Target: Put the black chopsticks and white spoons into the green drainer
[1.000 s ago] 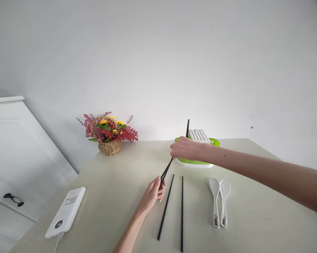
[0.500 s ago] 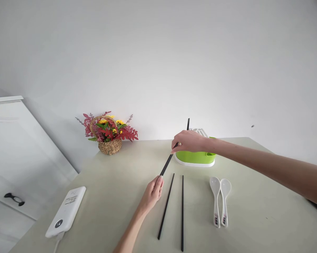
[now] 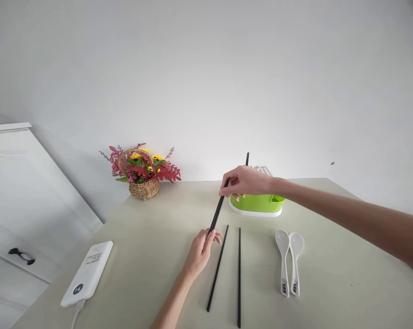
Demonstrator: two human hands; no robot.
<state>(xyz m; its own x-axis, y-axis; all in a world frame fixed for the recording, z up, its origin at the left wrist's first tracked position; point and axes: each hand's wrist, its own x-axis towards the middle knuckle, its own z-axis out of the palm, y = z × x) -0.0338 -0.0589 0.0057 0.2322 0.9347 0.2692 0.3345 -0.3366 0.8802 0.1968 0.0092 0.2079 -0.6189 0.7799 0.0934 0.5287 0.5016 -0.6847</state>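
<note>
Black chopsticks (image 3: pixel 217 213), seemingly a pair held together, slant up from my left hand (image 3: pixel 200 249) to my right hand (image 3: pixel 242 181). The left thumb and forefinger pinch their lower end, while its other fingers stretch out. At the upper end, my right hand's thumb and fingertips close on them. Behind my right hand stands a green utensil holder (image 3: pixel 252 204) with a white slotted top, partly covered by that hand. The dark tip of a chopstick (image 3: pixel 247 158) rises behind the hand. Two loose chopsticks (image 3: pixel 239 274) lie on the table, right of my left hand.
Two white spoons (image 3: pixel 289 262) lie side by side on the pale table (image 3: pixel 151 256). A wicker basket of flowers (image 3: pixel 144 188) stands by the wall. At the left edge are a white power bank (image 3: pixel 87 273) with a cable and a white cabinet (image 3: pixel 31 192).
The fingers of both hands have loosened, some now stretching out, while the thumbs and forefingers keep hold of the chopsticks. The view has shifted slightly.
</note>
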